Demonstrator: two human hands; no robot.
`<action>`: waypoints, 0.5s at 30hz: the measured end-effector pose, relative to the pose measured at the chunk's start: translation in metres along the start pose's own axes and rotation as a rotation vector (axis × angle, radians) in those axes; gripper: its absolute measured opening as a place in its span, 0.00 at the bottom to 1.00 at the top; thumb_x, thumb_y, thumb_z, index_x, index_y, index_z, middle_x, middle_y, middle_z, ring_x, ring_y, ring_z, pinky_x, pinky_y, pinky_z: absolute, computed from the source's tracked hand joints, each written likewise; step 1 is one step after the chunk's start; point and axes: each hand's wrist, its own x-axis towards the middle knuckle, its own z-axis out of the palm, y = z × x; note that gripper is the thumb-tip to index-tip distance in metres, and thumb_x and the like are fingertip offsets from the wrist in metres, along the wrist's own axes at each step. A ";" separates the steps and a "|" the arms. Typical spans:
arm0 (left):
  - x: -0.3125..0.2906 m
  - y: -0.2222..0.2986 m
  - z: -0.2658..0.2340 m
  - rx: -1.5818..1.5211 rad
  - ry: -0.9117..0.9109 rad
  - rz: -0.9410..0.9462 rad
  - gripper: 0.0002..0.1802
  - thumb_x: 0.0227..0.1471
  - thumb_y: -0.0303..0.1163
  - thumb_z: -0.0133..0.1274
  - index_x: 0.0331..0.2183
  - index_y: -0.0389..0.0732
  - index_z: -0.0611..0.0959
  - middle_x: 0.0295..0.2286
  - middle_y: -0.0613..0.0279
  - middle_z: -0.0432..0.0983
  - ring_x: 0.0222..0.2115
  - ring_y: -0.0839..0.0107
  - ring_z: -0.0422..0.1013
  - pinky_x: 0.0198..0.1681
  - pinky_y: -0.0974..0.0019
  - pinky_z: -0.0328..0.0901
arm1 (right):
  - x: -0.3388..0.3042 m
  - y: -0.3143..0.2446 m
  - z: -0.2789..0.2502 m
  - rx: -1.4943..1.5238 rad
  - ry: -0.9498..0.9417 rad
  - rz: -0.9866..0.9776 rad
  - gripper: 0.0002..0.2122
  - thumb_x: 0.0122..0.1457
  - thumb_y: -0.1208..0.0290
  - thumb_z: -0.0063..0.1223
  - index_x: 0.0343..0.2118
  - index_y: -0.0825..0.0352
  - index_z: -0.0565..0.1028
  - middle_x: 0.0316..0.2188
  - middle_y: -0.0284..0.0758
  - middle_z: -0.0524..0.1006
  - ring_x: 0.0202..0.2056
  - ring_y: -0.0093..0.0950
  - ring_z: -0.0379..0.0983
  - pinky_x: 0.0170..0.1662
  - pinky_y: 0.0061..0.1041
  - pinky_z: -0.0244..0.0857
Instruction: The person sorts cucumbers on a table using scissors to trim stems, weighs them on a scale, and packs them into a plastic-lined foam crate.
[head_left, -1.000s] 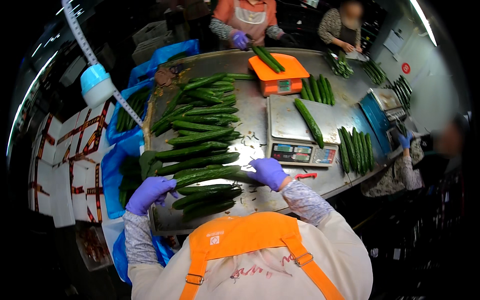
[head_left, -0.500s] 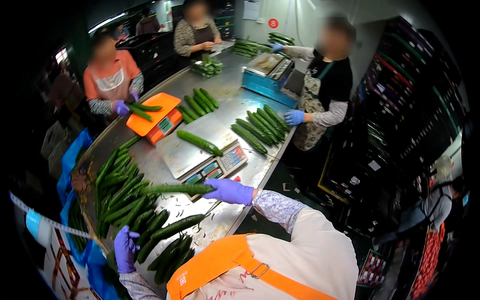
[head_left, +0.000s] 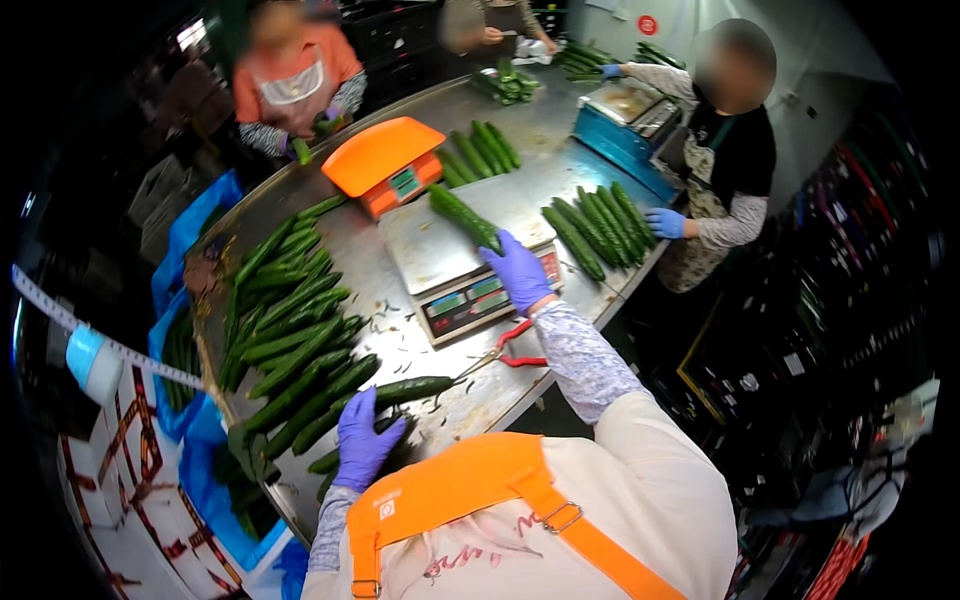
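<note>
My right hand, in a purple glove, closes on the near end of a green cucumber over the plate of a silver scale. Whether a second cucumber lies under or beside it, I cannot make out. My left hand, also gloved in purple, is at the near edge of a heap of cucumbers. Its fingers are apart, touching or just above a dark cucumber; the fingertips are partly hidden. Red-handled scissors lie between the scale and the table's near edge.
An orange scale stands beyond the silver one. Cucumber rows lie right of it and behind. A co-worker's blue-gloved hand rests by the right row. Farther back is a blue machine. Blue plastic lining borders the left edge.
My right hand has carried its cucumber forward onto the silver scale. My left hand has moved in to the near cucumbers. The co-worker at left has taken the cucumbers off the orange scale.
</note>
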 end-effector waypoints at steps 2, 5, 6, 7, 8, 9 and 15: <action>-0.015 -0.011 0.013 0.237 -0.032 0.059 0.48 0.37 0.56 0.62 0.57 0.44 0.67 0.53 0.46 0.59 0.55 0.48 0.56 0.58 0.45 0.49 | -0.004 0.000 0.003 -0.005 -0.008 -0.037 0.25 0.57 0.56 0.52 0.53 0.69 0.65 0.42 0.52 0.74 0.43 0.48 0.72 0.45 0.38 0.65; -0.034 -0.008 0.020 0.321 -0.037 0.080 0.50 0.37 0.59 0.60 0.59 0.50 0.64 0.55 0.46 0.57 0.58 0.50 0.51 0.62 0.42 0.39 | -0.019 -0.008 0.010 -0.064 -0.039 -0.035 0.29 0.56 0.56 0.54 0.56 0.68 0.63 0.42 0.50 0.74 0.42 0.46 0.73 0.46 0.38 0.65; -0.038 -0.003 0.016 0.337 -0.106 0.028 0.50 0.37 0.60 0.60 0.60 0.51 0.63 0.56 0.48 0.57 0.59 0.50 0.49 0.62 0.41 0.35 | -0.023 -0.014 0.003 -0.100 -0.060 -0.021 0.30 0.56 0.55 0.54 0.57 0.67 0.62 0.41 0.49 0.74 0.42 0.45 0.73 0.45 0.37 0.66; -0.039 -0.001 0.016 0.369 -0.114 0.042 0.50 0.37 0.60 0.60 0.60 0.51 0.63 0.56 0.49 0.57 0.60 0.50 0.49 0.62 0.41 0.35 | -0.025 -0.017 0.000 -0.122 -0.070 -0.016 0.30 0.56 0.55 0.55 0.57 0.67 0.63 0.41 0.49 0.74 0.41 0.45 0.73 0.45 0.37 0.66; -0.040 0.002 0.016 0.401 -0.124 0.057 0.50 0.38 0.60 0.59 0.60 0.51 0.63 0.57 0.50 0.57 0.60 0.50 0.49 0.62 0.40 0.34 | -0.027 -0.018 -0.004 -0.143 -0.079 -0.011 0.31 0.55 0.54 0.55 0.57 0.67 0.63 0.40 0.49 0.74 0.41 0.44 0.73 0.44 0.37 0.66; -0.040 0.003 0.021 0.422 -0.141 0.081 0.50 0.38 0.60 0.59 0.60 0.52 0.63 0.57 0.51 0.57 0.60 0.51 0.48 0.63 0.40 0.34 | -0.030 -0.017 -0.009 -0.176 -0.084 0.003 0.31 0.55 0.54 0.56 0.57 0.67 0.63 0.40 0.48 0.74 0.41 0.44 0.73 0.44 0.36 0.67; -0.037 -0.006 0.032 0.424 -0.099 0.030 0.43 0.39 0.57 0.60 0.55 0.48 0.70 0.53 0.56 0.64 0.56 0.55 0.56 0.62 0.43 0.41 | -0.030 0.001 0.006 -0.146 -0.048 -0.007 0.27 0.58 0.50 0.50 0.53 0.67 0.68 0.36 0.49 0.77 0.37 0.45 0.74 0.40 0.38 0.67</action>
